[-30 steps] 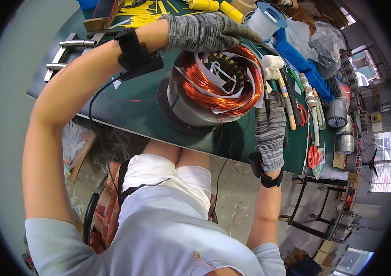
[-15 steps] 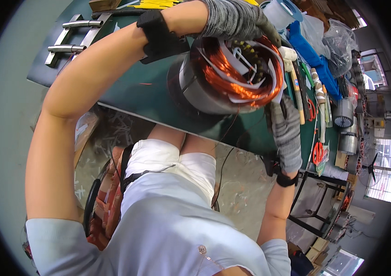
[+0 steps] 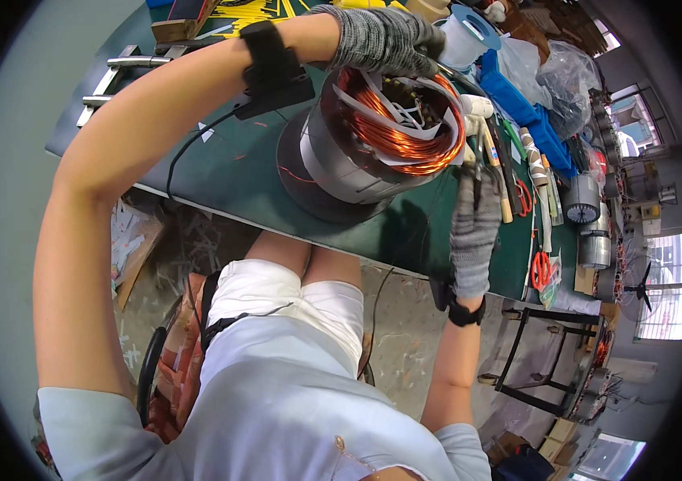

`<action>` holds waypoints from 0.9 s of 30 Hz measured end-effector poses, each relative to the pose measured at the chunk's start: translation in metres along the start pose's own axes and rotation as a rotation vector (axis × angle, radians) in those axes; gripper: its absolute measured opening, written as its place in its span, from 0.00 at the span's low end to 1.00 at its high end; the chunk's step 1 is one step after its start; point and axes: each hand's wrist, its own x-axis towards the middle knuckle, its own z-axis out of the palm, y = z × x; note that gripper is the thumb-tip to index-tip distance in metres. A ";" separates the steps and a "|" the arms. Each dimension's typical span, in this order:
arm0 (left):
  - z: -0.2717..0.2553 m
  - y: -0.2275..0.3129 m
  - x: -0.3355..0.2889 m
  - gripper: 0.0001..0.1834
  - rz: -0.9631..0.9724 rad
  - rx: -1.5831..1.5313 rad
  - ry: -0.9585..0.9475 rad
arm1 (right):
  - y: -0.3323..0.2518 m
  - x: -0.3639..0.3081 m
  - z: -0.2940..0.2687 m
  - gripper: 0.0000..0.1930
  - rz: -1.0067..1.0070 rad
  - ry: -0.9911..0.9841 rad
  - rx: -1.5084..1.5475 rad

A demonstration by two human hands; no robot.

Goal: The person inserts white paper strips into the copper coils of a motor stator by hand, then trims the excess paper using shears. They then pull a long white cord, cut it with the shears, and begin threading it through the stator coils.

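Two gloved hands (image 3: 389, 42) (image 3: 476, 228), one stator (image 3: 383, 138)

There is one left hand (image 3: 393, 42) and one right hand (image 3: 473, 228), in two gray gloves (image 3: 472, 256). There is one green table (image 3: 237, 180), one big metal ring (image 3: 341, 170) and one white spool (image 3: 465, 48). There are two red-handled scissors (image 3: 541, 272), two black wrist bands (image 3: 467, 313), two silver drums (image 3: 595, 245) and one black fan (image 3: 640, 289).

Premises were identified as a motor-winding workshop: a green-topped workbench (image 3: 237, 180) carried a copper-wound stator (image 3: 385, 136), a white-headed mallet (image 3: 477, 106), red-handled scissors (image 3: 541, 271) and blue parts bins (image 3: 509, 90); white scraps (image 3: 206, 231) littered the floor (image 3: 405, 321) beneath.
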 end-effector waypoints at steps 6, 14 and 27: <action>0.044 -0.046 0.025 0.15 0.535 -0.444 0.180 | 0.010 0.022 0.029 0.14 0.091 -0.099 0.249; 0.037 -0.024 0.012 0.14 0.344 -0.284 0.122 | -0.008 0.044 -0.003 0.12 0.468 -0.347 0.768; -0.019 0.001 -0.041 0.16 0.095 -0.491 0.248 | 0.040 -0.019 -0.026 0.09 0.529 -0.565 0.345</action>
